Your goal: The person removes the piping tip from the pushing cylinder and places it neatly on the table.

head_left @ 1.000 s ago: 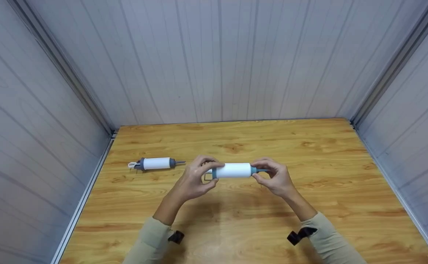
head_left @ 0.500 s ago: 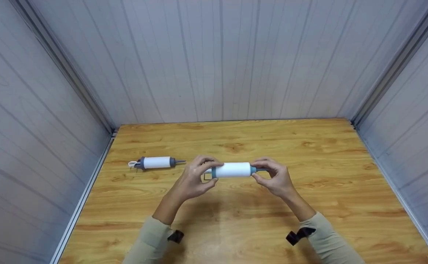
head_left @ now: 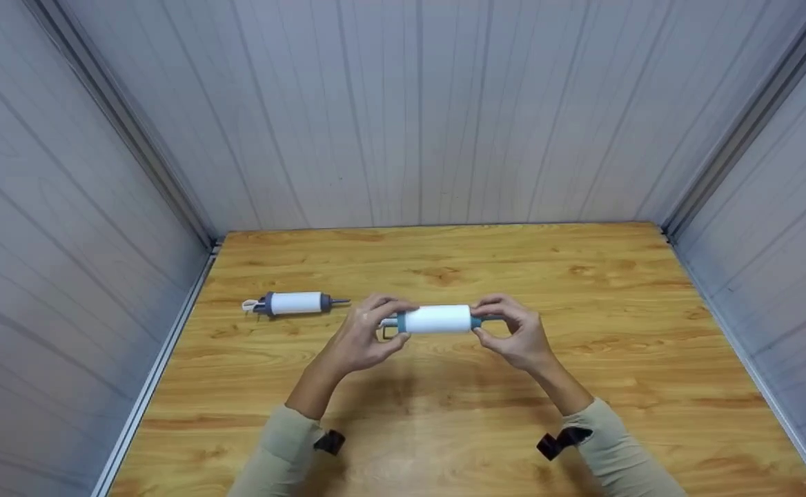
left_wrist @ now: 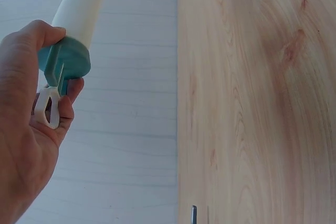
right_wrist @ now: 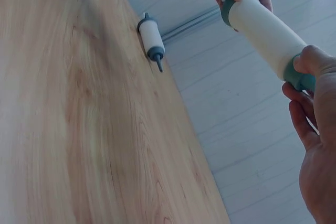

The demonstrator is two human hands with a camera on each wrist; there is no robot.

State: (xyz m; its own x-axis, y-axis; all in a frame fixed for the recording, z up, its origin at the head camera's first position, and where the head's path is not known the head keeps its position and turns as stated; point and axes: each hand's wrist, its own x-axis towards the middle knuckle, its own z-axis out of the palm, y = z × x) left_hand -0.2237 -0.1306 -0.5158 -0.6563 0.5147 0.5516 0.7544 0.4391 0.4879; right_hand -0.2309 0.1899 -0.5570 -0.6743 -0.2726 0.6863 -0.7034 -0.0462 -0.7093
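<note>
Above the worktop (head_left: 513,262), left hand (head_left: 365,336) and right hand (head_left: 519,338) grip a teal-ended cylinder (head_left: 437,319), seemingly assembled, not set down.

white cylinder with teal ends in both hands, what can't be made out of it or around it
Left wrist view: far end of the white cylinder with teal ends, cut off at the top.
Right wrist view: its thin rod, hidden by the right hand.
Left wrist view: what the slim dark rod joins, cut off at the bottom.
Head view: how the white loop joins the grey-ended white cylinder, too small.
</note>
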